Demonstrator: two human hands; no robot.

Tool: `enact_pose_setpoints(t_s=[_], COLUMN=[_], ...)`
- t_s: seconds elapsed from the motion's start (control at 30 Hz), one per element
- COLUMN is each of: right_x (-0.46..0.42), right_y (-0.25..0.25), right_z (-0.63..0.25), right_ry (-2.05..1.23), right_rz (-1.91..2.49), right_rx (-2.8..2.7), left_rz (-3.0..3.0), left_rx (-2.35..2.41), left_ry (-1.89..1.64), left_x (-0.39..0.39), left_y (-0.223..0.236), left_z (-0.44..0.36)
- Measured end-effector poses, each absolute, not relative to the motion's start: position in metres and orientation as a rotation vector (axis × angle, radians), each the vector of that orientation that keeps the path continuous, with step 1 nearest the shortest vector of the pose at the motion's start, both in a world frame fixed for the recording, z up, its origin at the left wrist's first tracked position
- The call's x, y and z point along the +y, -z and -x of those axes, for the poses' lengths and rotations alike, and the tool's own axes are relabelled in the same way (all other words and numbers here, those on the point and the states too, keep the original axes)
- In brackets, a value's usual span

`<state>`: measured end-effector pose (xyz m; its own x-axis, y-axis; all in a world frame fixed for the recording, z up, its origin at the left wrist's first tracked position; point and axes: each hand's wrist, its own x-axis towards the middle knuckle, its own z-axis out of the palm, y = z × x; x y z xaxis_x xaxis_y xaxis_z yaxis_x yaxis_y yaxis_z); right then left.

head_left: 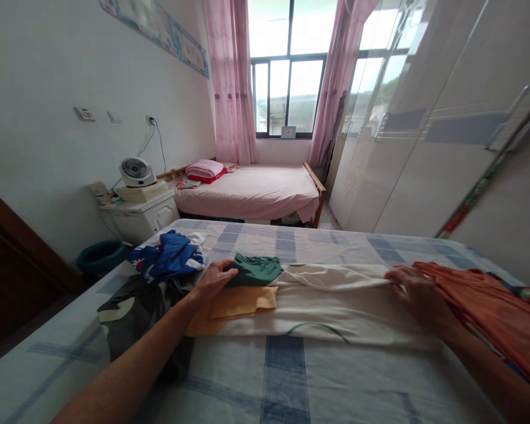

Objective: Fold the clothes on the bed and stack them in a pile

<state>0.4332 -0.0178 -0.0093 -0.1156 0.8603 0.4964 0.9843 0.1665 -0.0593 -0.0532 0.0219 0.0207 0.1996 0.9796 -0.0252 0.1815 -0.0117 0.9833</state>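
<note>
A white T-shirt with yellow and green parts lies partly folded across the bed in front of me. My left hand is closed on its left end, by the green part. At the far right end, my right hand pinches the white cloth along the upper edge. Beside my left forearm is a heap with a blue garment and a dark grey garment. Just right of my right hand lies an orange garment on a stack of clothes.
The bed's checked sheet spreads under everything. Beyond it stands a second bed with a pink cover. A white nightstand with a fan and a teal bin are at left. Wardrobe doors line the right.
</note>
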Motion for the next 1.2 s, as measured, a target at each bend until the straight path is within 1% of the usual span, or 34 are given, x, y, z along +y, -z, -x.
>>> enact_pose_setpoints(t_s=[0.13,0.3,0.4,0.5,0.63,0.7,0.8,0.9,1.0,1.1,1.2], right_x=[-0.024,-0.031,-0.034,-0.032,-0.024,-0.019,-0.01,0.0,0.009,0.011,0.002], right_y=[0.014,0.021,0.017,0.004,-0.017,-0.021,-0.016,-0.001,0.006,0.0,-0.007], right_z=[-0.433,-0.434,-0.426,-0.396,-0.329,-0.294,-0.249,-0.215,-0.194,-0.187,-0.19], right_ry=[0.297,0.259,0.286,0.255,0.061,-0.089,-0.329,-0.451,-0.489,-0.605,-0.59], right_rz=[1.839,1.867,1.859,1.747,1.497,1.407,1.366,1.402,1.444,1.416,1.384], right_rx=[-2.054,-2.033,-2.016,-1.987,-2.043,-2.084,-2.092,-2.053,-1.979,-1.906,-1.888], left_rz=[-1.266,-1.21,-1.224,-1.212,-1.092,-1.012,-0.97,-1.015,-1.06,-1.099,-1.267], left_rx=[1.13,1.132,1.167,1.226,1.056,1.013,1.124,1.209,1.12,1.046,1.343], left_ry=[-1.036,-0.946,-0.802,-0.809,-1.069,-1.133,-1.112,-1.131,-1.215,-1.199,-1.101], left_x=[0.022,0.017,0.014,0.015,0.017,0.016,0.013,0.009,0.005,0.004,0.002], left_y=[-0.015,-0.016,-0.02,-0.021,-0.022,-0.023,-0.021,-0.013,-0.008,-0.007,-0.006], left_z=[0.059,0.064,0.058,0.046,0.036,0.037,0.04,0.04,0.038,0.04,0.048])
